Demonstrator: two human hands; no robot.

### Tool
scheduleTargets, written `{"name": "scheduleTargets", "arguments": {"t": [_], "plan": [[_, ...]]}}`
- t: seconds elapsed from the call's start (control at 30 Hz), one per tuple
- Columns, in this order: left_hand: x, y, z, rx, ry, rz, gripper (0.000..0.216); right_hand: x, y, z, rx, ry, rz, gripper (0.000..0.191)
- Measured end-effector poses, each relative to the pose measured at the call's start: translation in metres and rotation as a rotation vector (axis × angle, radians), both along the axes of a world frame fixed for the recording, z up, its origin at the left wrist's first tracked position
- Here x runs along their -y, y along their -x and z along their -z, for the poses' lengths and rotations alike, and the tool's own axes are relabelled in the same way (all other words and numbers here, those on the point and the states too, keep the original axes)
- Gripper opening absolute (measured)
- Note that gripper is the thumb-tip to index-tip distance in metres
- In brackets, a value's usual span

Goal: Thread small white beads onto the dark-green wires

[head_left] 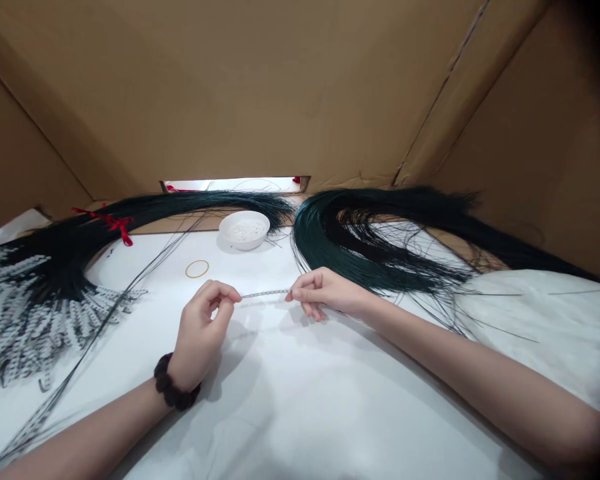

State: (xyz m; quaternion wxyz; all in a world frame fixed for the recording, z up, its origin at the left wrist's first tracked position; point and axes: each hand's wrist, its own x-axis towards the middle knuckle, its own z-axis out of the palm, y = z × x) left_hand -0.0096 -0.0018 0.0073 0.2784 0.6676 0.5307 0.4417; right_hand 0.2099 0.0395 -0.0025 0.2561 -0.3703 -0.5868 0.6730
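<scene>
The curled left hand and right hand pinch a thin strand between them, in front of the white bowl; a yellow ring lies left of the bowl, a dark bundle right.

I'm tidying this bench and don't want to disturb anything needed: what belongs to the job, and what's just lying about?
Job, judging by looks:
thin patterned strand, between left hand and right hand
dark strands
white-ended bundle
white bowl, likely

Probably just lying about:
yellow band
white bag-like thing
</scene>
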Motion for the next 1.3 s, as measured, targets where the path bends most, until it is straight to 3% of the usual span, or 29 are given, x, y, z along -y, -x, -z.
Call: {"name": "scheduleTargets", "arguments": {"t": [0.3,0.77,1.3], "plan": [[0.0077,-0.0030,-0.0007,-0.085,0.040,0.153,0.015,0.0108,-0.0035,-0.0003,0.091,-0.050,-0.095,0.024],[0.0068,-0.0047,0.0023,-0.157,-0.015,0.212,0.013,0.0094,-0.0044,0.0032,0.149,-0.054,-0.119,0.023],[0.0028,-0.0068,-0.0044,0.161,0.290,0.329,0.009,0.0102,-0.0059,-0.0003,0.130,-0.035,-0.168,0.018]]}}
